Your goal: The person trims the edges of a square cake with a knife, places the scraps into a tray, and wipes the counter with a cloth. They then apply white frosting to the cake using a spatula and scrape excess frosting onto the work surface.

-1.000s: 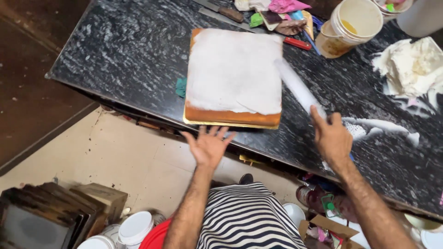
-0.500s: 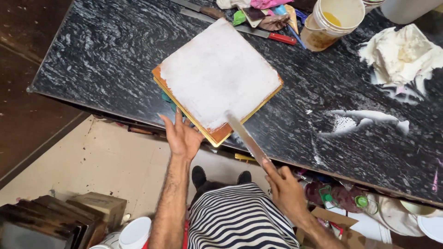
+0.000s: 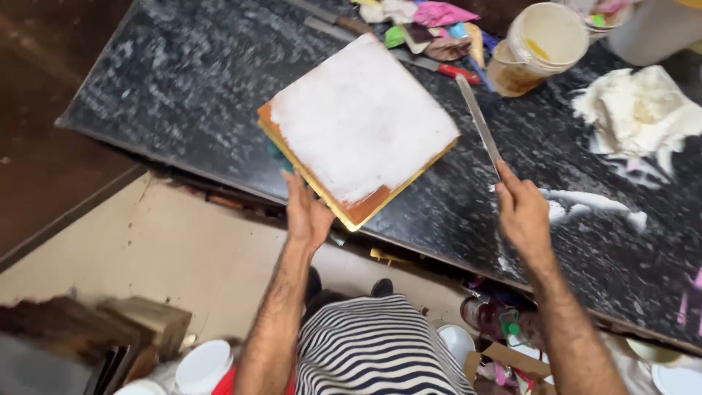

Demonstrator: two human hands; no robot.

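A square cake [image 3: 362,124] with white cream on top and brown sides sits on a gold board, turned cornerwise at the near edge of the black worktop [image 3: 168,80]. My left hand [image 3: 307,213] presses against the board's near left edge. My right hand [image 3: 521,212] grips a long flat metal spatula [image 3: 479,124], whose blade points away toward the far side, to the right of the cake and clear of it.
A heap of white cream [image 3: 643,113] and smears lie on the worktop at right. A cream-stained bucket [image 3: 537,47], knives and coloured scraps [image 3: 431,25] are at the back. Wooden boxes [image 3: 139,329], white tubs [image 3: 201,366] and clutter sit below the counter.
The cake has been rotated further on the worktop by my left hand. My right hand swung the spatula from near the cake's front corner out to its right side.
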